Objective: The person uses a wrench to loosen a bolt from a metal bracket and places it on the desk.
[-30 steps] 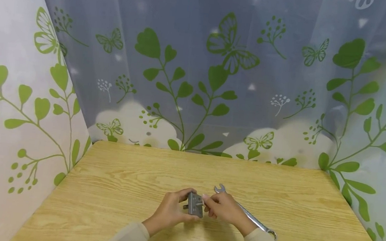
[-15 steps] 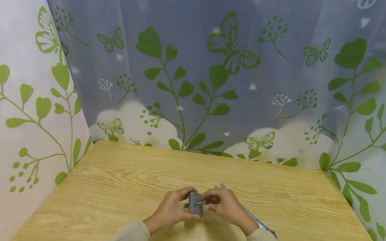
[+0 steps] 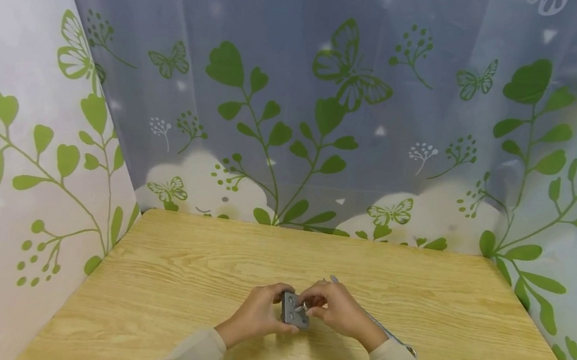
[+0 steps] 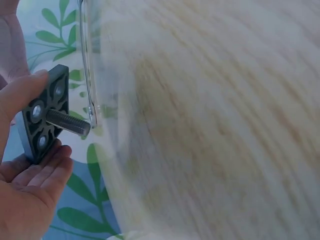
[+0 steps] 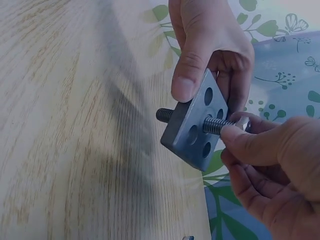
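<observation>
My left hand [image 3: 257, 313] grips a grey metal plate [image 3: 293, 314] by its edges, thumb on one edge and fingers on the opposite one. Round holes dot the plate, and a threaded bolt [image 5: 215, 125] passes through its middle, sticking out on both faces. A long threaded stretch of it points out in the left wrist view. At one end of the bolt, my right hand [image 3: 336, 309] pinches with thumb and fingers, and a small shiny metal part shows between them, mostly hidden. The plate is held tilted over the wooden table [image 3: 208, 253].
A long combination wrench [image 3: 384, 328] lies slantwise on the table beneath my right hand and forearm, its upper part mostly covered. Fabric printed with leaves and butterflies [image 3: 354, 64] hangs behind and at both sides of the table.
The plate has turned so its face shows more to the head camera, and the bolt's left stub is hidden there. My right fingers have shifted over the bolt's end and cover more of the wrench.
</observation>
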The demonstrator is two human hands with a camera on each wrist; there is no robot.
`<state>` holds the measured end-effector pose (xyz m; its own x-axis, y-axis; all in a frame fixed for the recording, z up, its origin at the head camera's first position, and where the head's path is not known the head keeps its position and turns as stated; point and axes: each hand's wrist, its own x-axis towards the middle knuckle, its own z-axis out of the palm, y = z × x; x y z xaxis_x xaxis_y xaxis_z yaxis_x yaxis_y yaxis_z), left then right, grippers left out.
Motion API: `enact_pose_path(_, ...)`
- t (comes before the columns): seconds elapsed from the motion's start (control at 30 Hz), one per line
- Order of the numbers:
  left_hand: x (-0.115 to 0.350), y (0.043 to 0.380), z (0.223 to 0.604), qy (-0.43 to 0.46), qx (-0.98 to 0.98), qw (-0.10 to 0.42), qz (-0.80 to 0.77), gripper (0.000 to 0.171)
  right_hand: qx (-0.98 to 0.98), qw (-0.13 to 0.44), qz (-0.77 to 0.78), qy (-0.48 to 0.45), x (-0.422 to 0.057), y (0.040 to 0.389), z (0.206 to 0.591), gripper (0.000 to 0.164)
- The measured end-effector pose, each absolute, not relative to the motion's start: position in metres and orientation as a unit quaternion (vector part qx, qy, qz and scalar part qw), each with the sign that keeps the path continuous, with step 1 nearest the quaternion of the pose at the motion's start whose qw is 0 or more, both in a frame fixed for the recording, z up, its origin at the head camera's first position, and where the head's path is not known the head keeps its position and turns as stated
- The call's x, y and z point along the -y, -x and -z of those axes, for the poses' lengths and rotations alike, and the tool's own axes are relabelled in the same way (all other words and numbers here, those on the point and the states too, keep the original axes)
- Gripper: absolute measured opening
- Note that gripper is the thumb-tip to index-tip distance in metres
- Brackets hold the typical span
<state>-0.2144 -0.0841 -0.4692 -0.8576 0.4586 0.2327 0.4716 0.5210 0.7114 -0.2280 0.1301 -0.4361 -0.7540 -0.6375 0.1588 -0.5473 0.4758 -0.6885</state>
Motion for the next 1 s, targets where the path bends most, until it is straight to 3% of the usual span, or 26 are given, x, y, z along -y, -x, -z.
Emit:
enact_pose_path(0.5, 0.0807, 0.2123, 0.4699, 0.253, 0.855, 0.039, 0.451, 0.065, -0.891, 0.072, 0.389, 0.222, -0.1243, 0.2242, 0.4331, 0.050)
enact_pose_path(0.6, 0.0794, 0.2120, 0.4698, 0.249, 0.859, 0.039, 0.446, 0.066, -0.891, 0.072, 0.387, 0.226, -0.1228, 0.2232, 0.4328, 0.045)
enact_pose_path(0.8, 0.0792, 0.2122, 0.4706, 0.249, 0.863, 0.039, 0.438, 0.065, -0.876, 0.067, 0.386, 0.283, -0.1261, 0.2251, 0.4314, 0.017)
enact_pose_path(1.0, 0.0786, 0.2130, 0.4711, 0.254, 0.860, 0.039, 0.441, 0.065, -0.864, 0.061, 0.389, 0.314, -0.1304, 0.2284, 0.4302, 0.023)
